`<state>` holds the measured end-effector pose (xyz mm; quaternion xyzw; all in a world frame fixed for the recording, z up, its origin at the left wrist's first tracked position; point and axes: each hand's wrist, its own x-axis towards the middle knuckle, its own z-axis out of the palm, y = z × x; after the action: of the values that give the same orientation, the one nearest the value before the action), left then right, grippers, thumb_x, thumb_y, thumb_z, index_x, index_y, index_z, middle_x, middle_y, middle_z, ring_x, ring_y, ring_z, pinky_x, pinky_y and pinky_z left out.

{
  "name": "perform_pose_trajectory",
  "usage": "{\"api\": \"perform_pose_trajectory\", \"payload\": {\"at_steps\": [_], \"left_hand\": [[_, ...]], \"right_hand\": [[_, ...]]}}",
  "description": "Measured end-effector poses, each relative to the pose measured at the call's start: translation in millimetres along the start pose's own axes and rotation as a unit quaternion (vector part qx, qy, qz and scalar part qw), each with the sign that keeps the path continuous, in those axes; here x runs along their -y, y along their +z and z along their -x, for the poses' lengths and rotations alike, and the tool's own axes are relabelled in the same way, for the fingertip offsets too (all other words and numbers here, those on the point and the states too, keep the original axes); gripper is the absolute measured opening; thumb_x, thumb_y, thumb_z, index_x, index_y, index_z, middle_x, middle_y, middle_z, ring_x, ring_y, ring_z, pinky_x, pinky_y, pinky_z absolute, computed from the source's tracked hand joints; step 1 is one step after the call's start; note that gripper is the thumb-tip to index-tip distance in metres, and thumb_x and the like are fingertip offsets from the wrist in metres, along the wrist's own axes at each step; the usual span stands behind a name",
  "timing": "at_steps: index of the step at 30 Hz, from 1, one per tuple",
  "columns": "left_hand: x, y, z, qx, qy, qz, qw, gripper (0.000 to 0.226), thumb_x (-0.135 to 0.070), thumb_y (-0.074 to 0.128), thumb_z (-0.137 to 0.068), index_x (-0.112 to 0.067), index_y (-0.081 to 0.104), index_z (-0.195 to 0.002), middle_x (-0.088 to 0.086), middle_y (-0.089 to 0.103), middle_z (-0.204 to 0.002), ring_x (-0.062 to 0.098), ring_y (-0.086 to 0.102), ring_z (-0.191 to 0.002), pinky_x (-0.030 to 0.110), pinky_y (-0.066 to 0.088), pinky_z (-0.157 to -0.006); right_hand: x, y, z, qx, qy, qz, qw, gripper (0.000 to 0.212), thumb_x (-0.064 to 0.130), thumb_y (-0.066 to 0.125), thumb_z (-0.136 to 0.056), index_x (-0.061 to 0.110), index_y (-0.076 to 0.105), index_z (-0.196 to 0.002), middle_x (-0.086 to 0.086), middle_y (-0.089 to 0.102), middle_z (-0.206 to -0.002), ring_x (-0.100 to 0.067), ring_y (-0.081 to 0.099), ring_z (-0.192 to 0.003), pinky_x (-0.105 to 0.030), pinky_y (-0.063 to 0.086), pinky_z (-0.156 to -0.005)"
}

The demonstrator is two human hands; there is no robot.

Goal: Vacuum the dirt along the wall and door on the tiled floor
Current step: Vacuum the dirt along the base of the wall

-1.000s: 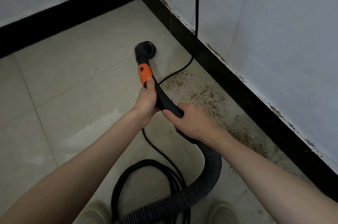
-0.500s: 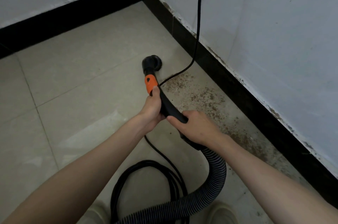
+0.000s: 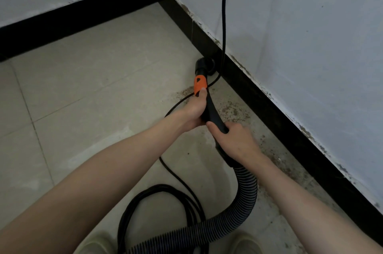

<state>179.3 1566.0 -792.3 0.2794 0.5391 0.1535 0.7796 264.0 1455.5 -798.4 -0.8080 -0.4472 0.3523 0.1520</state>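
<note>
Your left hand [image 3: 193, 111] is wrapped around the black vacuum wand [image 3: 212, 111] just below its orange collar [image 3: 200, 85], thumb lying up against the orange. Your right hand [image 3: 235, 142] is curled around the wand lower down, where it joins the ribbed hose [image 3: 242, 202]. The round nozzle [image 3: 205, 66] sits on the tiled floor [image 3: 93, 87], right against the black baseboard [image 3: 269, 106].

You seem to be in the middle of working the wall edge. The dirt [image 3: 232, 108] lies as brown specks on the floor along the baseboard, nearer you than the nozzle, running back under your right forearm. The next pass likely means drawing the nozzle toward you through that band, tight to the baseboard.

Mind the power cord [image 3: 224, 15]: it hangs down the wall just beside the nozzle and crosses the floor under the wand.
</note>
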Motion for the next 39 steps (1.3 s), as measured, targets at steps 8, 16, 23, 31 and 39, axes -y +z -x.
{"api": "perform_pose_trajectory", "payload": {"at_steps": [8, 16, 23, 31, 39], "left_hand": [[8.3, -21.6, 14.3, -0.016, 0.013, 0.035, 0.999, 0.033, -0.042, 0.031, -0.101, -0.015, 0.049, -0.092, 0.005, 0.061, -0.088, 0.019, 0.06, -0.078, 0.033, 0.05, -0.057], [35.9, -75.4, 49.5, -0.122, 0.039, 0.167, 0.978, 0.046, -0.056, 0.04, -0.093, -0.01, 0.044, -0.094, 0.014, 0.057, -0.088, 0.029, 0.064, -0.075, 0.037, 0.053, -0.059], [80.5, -74.0, 65.0, -0.182, 0.083, 0.181, 0.963, 0.044, -0.054, 0.037, -0.095, -0.011, 0.044, -0.089, 0.009, 0.052, -0.066, 0.019, 0.062, -0.042, 0.026, 0.05, -0.041], [86.4, -60.7, 71.0, -0.147, 0.062, 0.163, 0.974, 0.049, -0.056, 0.037, -0.094, -0.009, 0.042, -0.11, 0.01, 0.052, -0.068, 0.02, 0.061, -0.043, 0.027, 0.051, -0.043], [81.1, -37.9, 59.3, -0.11, 0.06, 0.107, 0.986, 0.034, -0.054, 0.035, -0.096, -0.021, 0.045, -0.09, 0.009, 0.052, -0.07, 0.016, 0.061, -0.04, 0.027, 0.05, -0.043]], "right_hand": [[4.3, 5.0, 4.2, 0.04, -0.039, 0.006, 0.998, 0.055, 0.072, 0.048, -0.084, 0.022, 0.05, -0.063, 0.006, 0.053, -0.053, -0.01, 0.051, -0.044, -0.027, 0.038, -0.045], [32.3, 19.5, 27.5, 0.152, -0.121, 0.085, 0.977, 0.046, 0.07, 0.048, -0.088, 0.026, 0.055, -0.073, 0.004, 0.065, -0.067, -0.014, 0.063, -0.06, -0.032, 0.05, -0.055], [20.3, 21.9, 57.4, 0.19, -0.139, 0.132, 0.963, 0.048, 0.071, 0.046, -0.088, 0.027, 0.049, -0.07, 0.005, 0.057, -0.065, -0.01, 0.052, -0.056, -0.027, 0.033, -0.05], [11.0, 15.1, 74.4, 0.174, -0.12, 0.129, 0.969, 0.046, 0.069, 0.046, -0.089, 0.028, 0.047, -0.068, 0.006, 0.056, -0.063, -0.009, 0.051, -0.054, -0.027, 0.033, -0.049], [-0.9, 4.4, 74.9, 0.144, -0.068, 0.1, 0.982, 0.047, 0.07, 0.047, -0.088, 0.026, 0.053, -0.072, 0.004, 0.066, -0.068, -0.014, 0.063, -0.06, -0.032, 0.049, -0.058]]}}
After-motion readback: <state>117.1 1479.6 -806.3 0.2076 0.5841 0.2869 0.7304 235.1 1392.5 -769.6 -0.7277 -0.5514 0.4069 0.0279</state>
